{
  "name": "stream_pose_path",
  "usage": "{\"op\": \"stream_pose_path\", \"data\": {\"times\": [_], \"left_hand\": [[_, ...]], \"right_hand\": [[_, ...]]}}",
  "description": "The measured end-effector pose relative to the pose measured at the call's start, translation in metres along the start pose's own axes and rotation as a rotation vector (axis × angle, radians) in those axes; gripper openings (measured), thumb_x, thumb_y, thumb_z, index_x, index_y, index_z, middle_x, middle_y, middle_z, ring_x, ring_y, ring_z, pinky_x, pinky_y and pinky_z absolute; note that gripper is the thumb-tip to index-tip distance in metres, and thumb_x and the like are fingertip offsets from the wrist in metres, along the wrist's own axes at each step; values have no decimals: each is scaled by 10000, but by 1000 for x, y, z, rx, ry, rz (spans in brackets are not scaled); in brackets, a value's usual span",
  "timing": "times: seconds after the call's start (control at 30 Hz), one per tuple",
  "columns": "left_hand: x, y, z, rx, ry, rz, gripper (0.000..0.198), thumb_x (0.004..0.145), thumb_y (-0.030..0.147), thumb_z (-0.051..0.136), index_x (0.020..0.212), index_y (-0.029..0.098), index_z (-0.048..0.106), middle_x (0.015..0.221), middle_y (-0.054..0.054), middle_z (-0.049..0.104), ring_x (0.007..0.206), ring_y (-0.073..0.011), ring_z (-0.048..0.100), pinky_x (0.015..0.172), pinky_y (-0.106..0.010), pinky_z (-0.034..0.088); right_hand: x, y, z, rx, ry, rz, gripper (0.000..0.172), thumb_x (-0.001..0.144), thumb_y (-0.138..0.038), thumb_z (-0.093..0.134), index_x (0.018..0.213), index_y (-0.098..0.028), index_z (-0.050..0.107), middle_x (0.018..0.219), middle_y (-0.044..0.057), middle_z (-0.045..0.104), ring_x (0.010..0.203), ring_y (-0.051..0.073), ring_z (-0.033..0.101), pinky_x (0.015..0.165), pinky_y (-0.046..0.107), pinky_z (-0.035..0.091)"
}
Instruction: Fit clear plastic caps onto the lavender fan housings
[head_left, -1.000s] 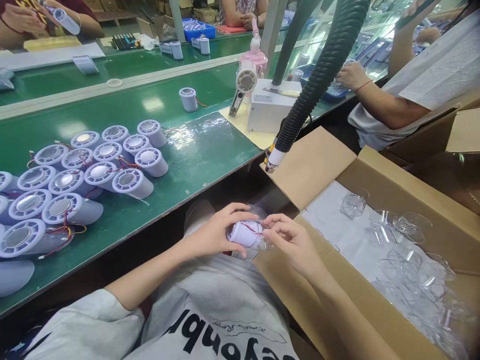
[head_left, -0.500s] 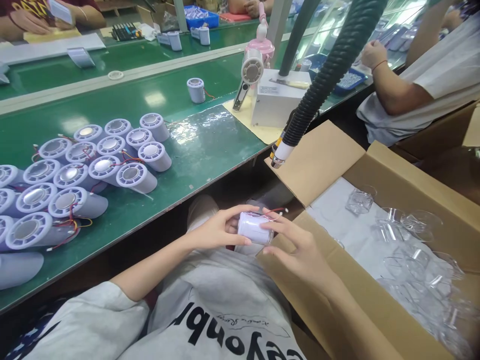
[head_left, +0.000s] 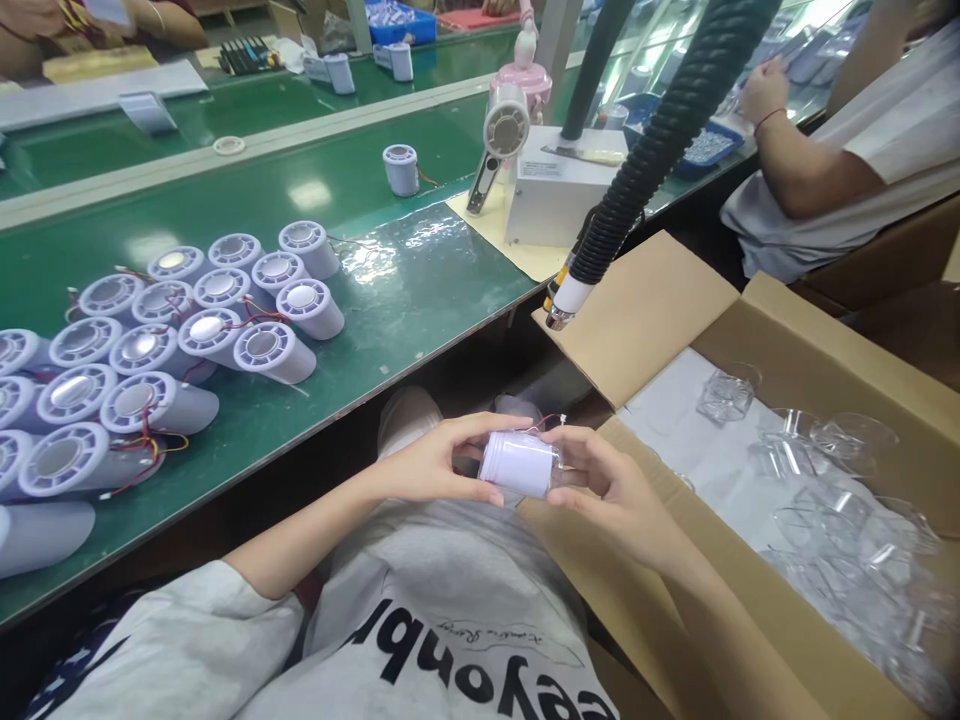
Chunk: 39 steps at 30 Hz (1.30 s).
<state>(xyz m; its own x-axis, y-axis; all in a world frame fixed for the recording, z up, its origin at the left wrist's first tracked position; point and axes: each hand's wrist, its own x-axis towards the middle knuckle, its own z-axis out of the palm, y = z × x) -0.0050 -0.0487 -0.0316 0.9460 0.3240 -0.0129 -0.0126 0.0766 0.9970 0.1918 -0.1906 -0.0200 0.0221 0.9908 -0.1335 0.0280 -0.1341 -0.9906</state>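
Note:
Over my lap I have a pale lavender cylindrical housing [head_left: 517, 463], lying on its side, with thin red and white wires at its far edge. My left hand [head_left: 439, 462] grips its left end between thumb and fingers. At the other end, a clear plastic cover [head_left: 556, 466] shows as a transparent rim against the housing; how far it is seated I cannot tell. My right hand [head_left: 619, 490] has thumb and fingers closed around that cover, its fingertips partly hidden. Similar lavender housings [head_left: 274, 352], with round silver centres and wires, stand grouped on the green bench at left.
An open cardboard box [head_left: 645, 560] at right holds several loose clear plastic pieces [head_left: 832, 520]. A black corrugated hose [head_left: 645, 160] with a metal nozzle hangs above its corner. A handheld fan [head_left: 504, 125] leans by a white box [head_left: 559, 190]. A co-worker's arm [head_left: 810, 180] is beyond.
The housing has turned slightly and shifted a little right in my hands. My right fingers have moved from its top side toward its right end.

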Motion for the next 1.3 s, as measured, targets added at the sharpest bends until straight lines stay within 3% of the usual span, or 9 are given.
{"op": "stream_pose_path", "data": {"times": [0.33,0.63,0.77,0.9,1.03,1.1,1.17,1.23,1.3], "left_hand": [[-1,-2,-1,44,-15,19,751,692,208,832,1378,294,538,1412,-111,545,1285,-283,541,1030,-397,498],[-1,-3,-2,29,-13,35,737,699,209,828,1371,302,540,1444,-99,523,1340,-280,494,1064,-409,471],[-1,-6,-2,5,-9,66,733,688,199,834,1358,298,553,1455,-100,516,1364,-285,470,1095,-426,440],[-1,-8,-2,35,2,109,702,686,196,835,1331,297,578,1468,-100,498,1387,-288,437,1096,-427,435],[-2,-3,3,93,52,71,678,700,222,826,1327,280,576,1365,-104,562,1291,-281,520,1014,-391,494],[-3,2,7,46,81,-1,646,712,237,818,1312,263,582,1298,-101,592,1188,-261,590,942,-359,531],[-5,7,10,-49,105,-77,639,716,235,815,1308,256,576,1259,-93,608,1105,-234,632,893,-327,549],[-6,10,12,-137,126,-130,642,722,232,812,1313,262,562,1252,-83,612,1057,-209,650,864,-300,555],[-6,11,12,-183,138,-160,650,734,249,805,1329,266,542,1229,-79,623,1000,-193,665,827,-288,561]], "right_hand": [[6,2,2,227,25,156,363,854,-458,739,1107,-246,588,925,4,700,768,127,658,708,217,551],[12,6,10,385,26,351,527,804,-664,675,966,-177,558,711,21,679,578,152,684,523,205,565],[14,4,14,424,16,429,559,817,-722,593,882,-170,541,599,30,664,431,123,623,388,150,493],[15,2,14,472,-37,536,587,910,-707,444,835,-142,584,627,81,690,398,96,599,365,122,470],[13,5,15,447,-86,596,719,942,-735,270,686,-142,585,529,59,618,341,78,528,303,118,387],[12,7,15,290,-30,506,694,932,-744,286,731,-152,586,524,48,605,351,111,538,304,164,404],[9,8,13,9,123,269,512,968,-626,389,932,-163,603,692,71,684,490,169,639,425,245,531],[5,10,10,-295,225,-70,287,984,-393,492,1191,-201,542,1128,135,686,881,244,714,738,378,616],[2,11,6,-490,169,-374,389,952,-189,525,1330,-269,472,1480,118,452,1266,280,542,1013,482,507]]}}
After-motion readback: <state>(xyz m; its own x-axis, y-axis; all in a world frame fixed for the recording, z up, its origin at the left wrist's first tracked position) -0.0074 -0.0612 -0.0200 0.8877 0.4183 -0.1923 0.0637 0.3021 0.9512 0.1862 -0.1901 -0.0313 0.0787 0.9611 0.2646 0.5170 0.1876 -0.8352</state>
